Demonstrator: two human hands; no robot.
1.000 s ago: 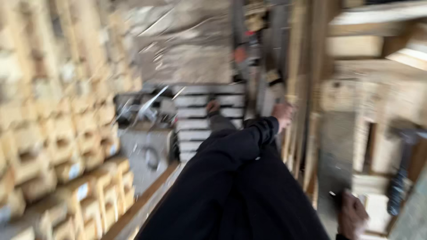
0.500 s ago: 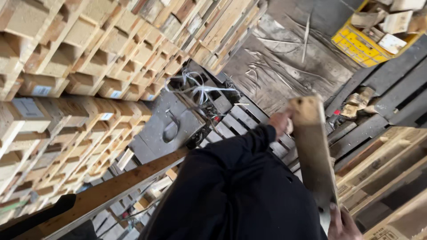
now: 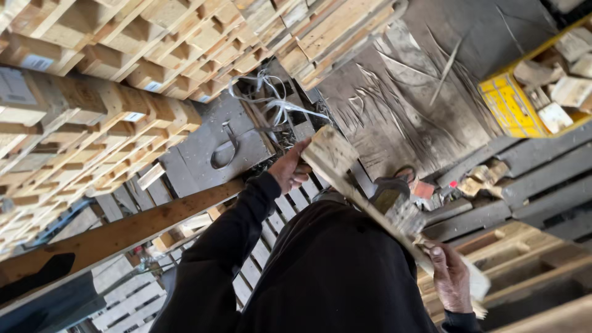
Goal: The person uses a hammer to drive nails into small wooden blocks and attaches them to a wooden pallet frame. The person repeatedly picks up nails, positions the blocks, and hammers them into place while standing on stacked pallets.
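Wooden board [image 3: 370, 203]: slants above grey pallet [image 3: 290, 203] | left hand [image 3: 290, 168] grips upper end | right hand [image 3: 450, 277] clasps lower end | likely stiff, rough, splintery; hold both ends.

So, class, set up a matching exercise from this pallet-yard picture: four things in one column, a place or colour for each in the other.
Things:
1. wooden board
2. yellow bin
3. white strapping
4. stacked pallets

Descriptions:
a. loose loops on the grey floor
b. upper right, filled with wood offcuts
c. held by the left hand and right hand
d. fills the upper left

Pairs: 1-c, 2-b, 3-a, 4-d
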